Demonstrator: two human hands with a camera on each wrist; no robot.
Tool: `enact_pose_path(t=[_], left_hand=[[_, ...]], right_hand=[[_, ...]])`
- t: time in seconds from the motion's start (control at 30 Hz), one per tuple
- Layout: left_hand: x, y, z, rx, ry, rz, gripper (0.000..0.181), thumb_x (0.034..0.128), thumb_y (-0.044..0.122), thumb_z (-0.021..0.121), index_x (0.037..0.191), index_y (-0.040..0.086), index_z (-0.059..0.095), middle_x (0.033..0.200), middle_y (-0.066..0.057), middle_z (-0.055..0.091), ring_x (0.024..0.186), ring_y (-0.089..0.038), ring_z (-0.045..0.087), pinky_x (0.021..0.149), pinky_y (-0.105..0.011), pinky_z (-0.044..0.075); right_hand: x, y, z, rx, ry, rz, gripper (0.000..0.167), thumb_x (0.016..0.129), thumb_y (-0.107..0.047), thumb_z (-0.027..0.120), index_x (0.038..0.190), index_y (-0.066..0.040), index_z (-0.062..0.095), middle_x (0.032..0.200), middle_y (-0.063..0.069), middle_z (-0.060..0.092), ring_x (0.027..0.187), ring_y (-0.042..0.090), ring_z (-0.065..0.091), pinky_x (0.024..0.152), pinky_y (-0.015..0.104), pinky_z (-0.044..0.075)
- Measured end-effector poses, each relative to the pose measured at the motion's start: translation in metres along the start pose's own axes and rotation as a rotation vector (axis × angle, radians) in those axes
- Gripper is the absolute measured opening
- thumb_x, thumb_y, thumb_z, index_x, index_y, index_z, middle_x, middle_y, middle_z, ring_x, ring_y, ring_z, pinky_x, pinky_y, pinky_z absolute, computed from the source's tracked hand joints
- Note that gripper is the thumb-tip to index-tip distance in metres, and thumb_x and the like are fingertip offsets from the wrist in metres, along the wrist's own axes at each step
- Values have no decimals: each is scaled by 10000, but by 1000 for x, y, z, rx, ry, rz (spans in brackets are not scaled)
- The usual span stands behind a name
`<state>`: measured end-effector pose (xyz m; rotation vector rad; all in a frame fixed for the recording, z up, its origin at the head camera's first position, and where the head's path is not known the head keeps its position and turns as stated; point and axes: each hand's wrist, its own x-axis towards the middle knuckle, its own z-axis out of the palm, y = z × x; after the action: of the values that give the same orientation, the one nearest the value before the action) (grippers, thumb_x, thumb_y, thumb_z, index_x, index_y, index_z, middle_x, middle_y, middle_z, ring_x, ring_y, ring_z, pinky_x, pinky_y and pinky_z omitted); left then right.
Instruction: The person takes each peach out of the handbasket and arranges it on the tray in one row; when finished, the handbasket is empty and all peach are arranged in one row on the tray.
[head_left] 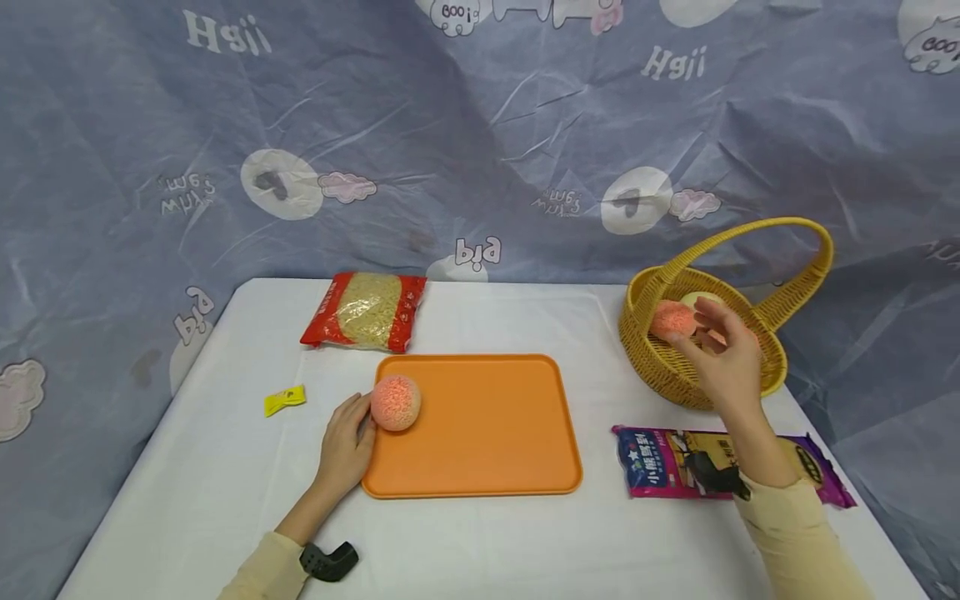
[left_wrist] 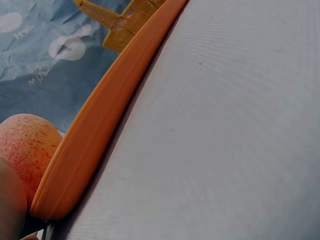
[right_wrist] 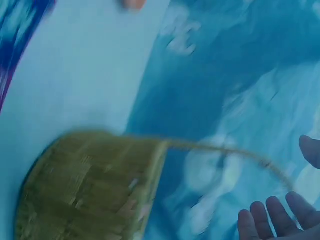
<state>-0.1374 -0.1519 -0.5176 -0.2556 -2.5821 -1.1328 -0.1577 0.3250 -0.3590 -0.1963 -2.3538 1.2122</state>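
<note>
An orange tray [head_left: 480, 442] lies flat on the white table. At its upper left corner sits a round, pink-speckled, peach-like fruit [head_left: 396, 402], also seen in the left wrist view (fruit [left_wrist: 31, 145]). My left hand [head_left: 347, 446] rests against the tray's left edge, fingertips close beside that fruit. My right hand [head_left: 726, 358] hovers over the yellow woven basket [head_left: 647, 358], thumb and fingers apart with nothing between them. Inside the basket are a similar pink fruit [head_left: 672, 320] and a pale yellowish one [head_left: 702, 298], partly hidden by my hand.
A red bag with pale yellow contents [head_left: 369, 311] lies behind the tray. A small yellow wrapped packet [head_left: 285, 400] is at the left. Under my right forearm lies a long purple-and-blue package [head_left: 654, 462]. The basket's tall handle [head_left: 780, 222] arches up at the right.
</note>
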Motion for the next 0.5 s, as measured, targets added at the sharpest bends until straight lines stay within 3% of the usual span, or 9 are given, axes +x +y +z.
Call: enact_pose_path(t=[0.17,0.33,0.5], left_hand=[[-1,0,-1,6,13,4,399,911,-8,543,1304,-70,565,1316,-256,588,1314,-431,442,1080,-609,337],[-1,-1,0,4,26,21,391,903,-9,550,1286,-83,574,1305,-262,594,1295,-439,455,1066,-610,349],[0,-1,1,-1,32,33,389,897,-11,555,1278,-86,579,1302,-261,597,1294,-437,460,1070,-602,350]], right_hand=[[39,36,-3,-77,-1,129,638,911,-278,683,1481,-152,425,1470,98,469,1280,206,464,1013,255,430],[64,57,7,-28,-20,233,667,910,-307,676,1492,-136,398,1505,111,419,1339,287,423,886,156,413],[80,71,17,-12,-49,275,688,912,-299,672,1500,-101,376,1511,155,389,1354,323,409,790,105,412]])
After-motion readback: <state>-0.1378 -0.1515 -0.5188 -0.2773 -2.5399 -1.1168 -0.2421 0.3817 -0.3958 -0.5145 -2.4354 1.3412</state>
